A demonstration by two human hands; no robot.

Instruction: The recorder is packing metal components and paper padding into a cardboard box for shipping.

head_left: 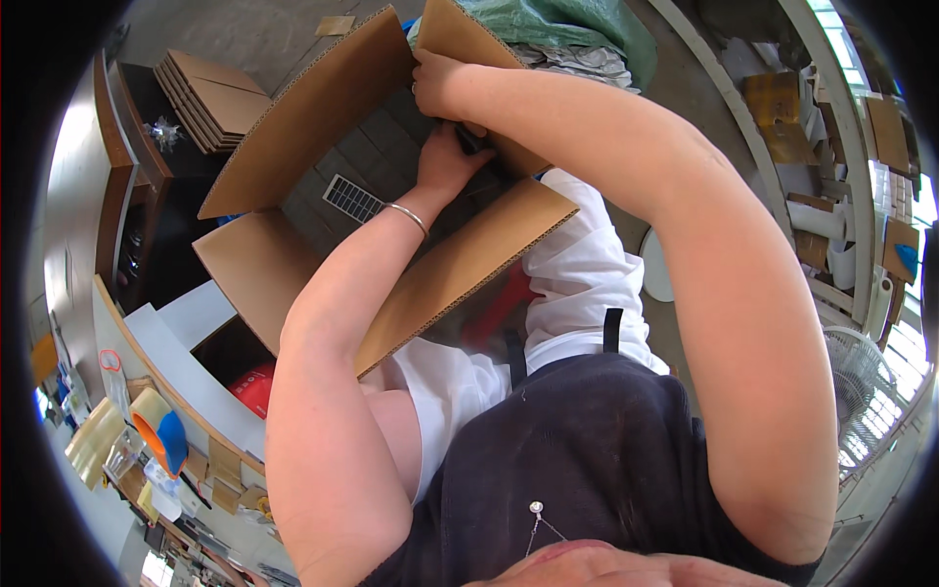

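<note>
An open brown cardboard box (469,264) with raised flaps stands in front of me. Both my hands reach into its far right part. My left hand (452,164), a silver bangle at its wrist, closes around a small dark thing (475,143) that I cannot make out fully. Just beyond it, my right hand (442,86) has its fingers curled, beside the far right flap (465,34); what they hold, if anything, is hidden. A small solar panel (352,199) with a white frame lies in the box, left of my left forearm, on dark grey contents packed in rows.
Flattened cardboard sheets (210,98) are stacked at the far left, by a dark cabinet (147,196). A white box with a red item (252,389) stands left. Green plastic sheeting (587,34) lies beyond the box. Shelving with cartons (782,117) and a fan (856,386) are right.
</note>
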